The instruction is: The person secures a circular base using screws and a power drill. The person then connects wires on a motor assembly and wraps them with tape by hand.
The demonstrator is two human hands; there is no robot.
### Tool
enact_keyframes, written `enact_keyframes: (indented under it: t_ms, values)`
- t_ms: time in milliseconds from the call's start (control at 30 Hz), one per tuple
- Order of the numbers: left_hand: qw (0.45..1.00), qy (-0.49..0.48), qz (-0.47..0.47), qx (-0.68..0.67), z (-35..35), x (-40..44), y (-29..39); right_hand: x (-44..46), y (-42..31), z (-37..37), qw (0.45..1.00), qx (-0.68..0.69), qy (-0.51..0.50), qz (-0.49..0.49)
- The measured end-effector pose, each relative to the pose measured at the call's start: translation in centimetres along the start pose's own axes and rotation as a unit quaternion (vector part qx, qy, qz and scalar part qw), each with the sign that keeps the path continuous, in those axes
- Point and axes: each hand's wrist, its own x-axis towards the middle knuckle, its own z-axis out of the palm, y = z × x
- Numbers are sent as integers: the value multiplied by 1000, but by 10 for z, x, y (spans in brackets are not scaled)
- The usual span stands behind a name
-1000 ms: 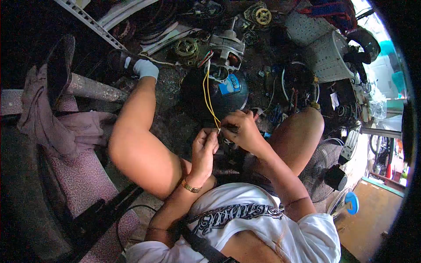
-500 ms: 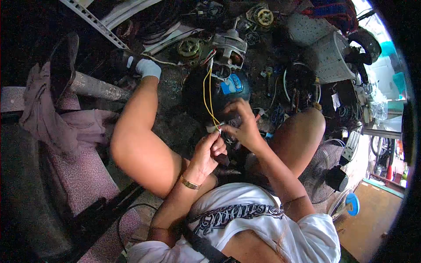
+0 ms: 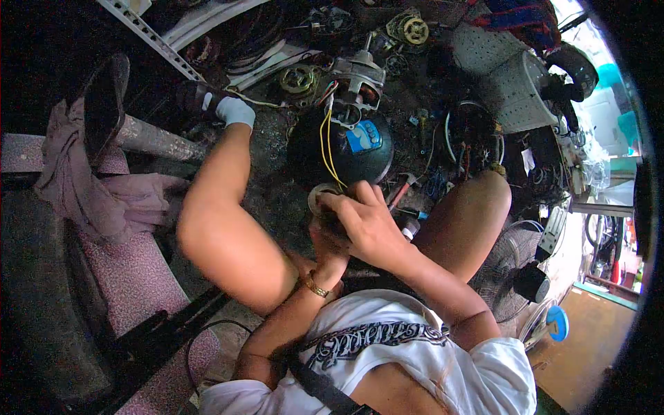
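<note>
Two yellow wires [image 3: 326, 149] run from the metal motor [image 3: 358, 77] down to my hands. The motor sits on a round black base [image 3: 377, 162] with a blue label [image 3: 364, 136]. My left hand [image 3: 326, 238] is closed low between my knees, mostly hidden behind my right hand [image 3: 363, 225]. The right one has bent fingers reaching over the left. What either hand holds is hidden by the fingers. Just beyond them a pale ring-shaped thing [image 3: 320, 196] shows beside the wire ends.
A red-handled hammer [image 3: 401, 191] lies right of my hands. Brass-coloured coils [image 3: 297, 79], a perforated white basket [image 3: 515, 90] and a wire fan guard [image 3: 508, 266] surround the work area. A cloth [image 3: 86, 180] hangs at left.
My right hand has come down and across my left hand, covering it. The left hand has turned and the wire ends are now hidden. The pale ring-shaped thing shows more clearly.
</note>
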Motion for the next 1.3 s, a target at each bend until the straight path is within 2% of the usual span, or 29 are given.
enact_keyframes:
  t_ms: [67,100,133,167,200,233,300,333,367,433,467,600,700,767,900,967,1100,1167,1300]
  values:
    - [991,-58,99,71,3,2,9,-2,6,-3,999,12,1,-39]
    - [991,-58,99,71,1,1,15,-5,10,-4,997,24,3,-77]
    - [980,-110,121,112,0,1,24,-11,14,-4,983,178,30,-19]
    - [973,-115,122,158,4,0,38,-19,16,-4,942,327,56,41]
    - [964,-119,123,203,7,-1,52,-28,18,-7,857,504,52,92]
    - [964,-118,124,202,7,1,52,-33,24,-13,824,560,35,82]
    - [967,-170,102,159,4,3,52,-41,31,-20,833,540,44,110]
    - [969,-188,44,154,3,3,55,-43,38,-20,856,500,45,119]
    - [969,-190,44,154,4,4,55,-48,40,-22,857,499,46,120]
    - [976,-199,-2,93,5,7,56,-53,38,-27,933,296,20,206]
    - [972,-196,-20,129,3,9,61,-54,41,-22,950,251,44,179]
    - [973,-193,-6,126,9,15,62,-50,36,-16,956,224,57,183]
    - [969,-171,9,177,14,17,61,-46,33,-16,973,181,50,134]
    - [952,-120,163,229,20,16,60,-41,28,-15,974,153,63,156]
    - [959,-130,154,201,11,18,45,-32,23,-13,984,51,50,164]
    - [979,-110,100,138,16,12,50,-28,24,-11,983,-52,-13,176]
    - [979,-100,108,143,18,12,55,-29,32,-8,985,-58,-28,158]
    - [980,-107,102,136,17,11,55,-30,35,-7,985,8,2,171]
    - [975,-102,122,154,10,11,48,-29,40,-3,985,18,-10,169]
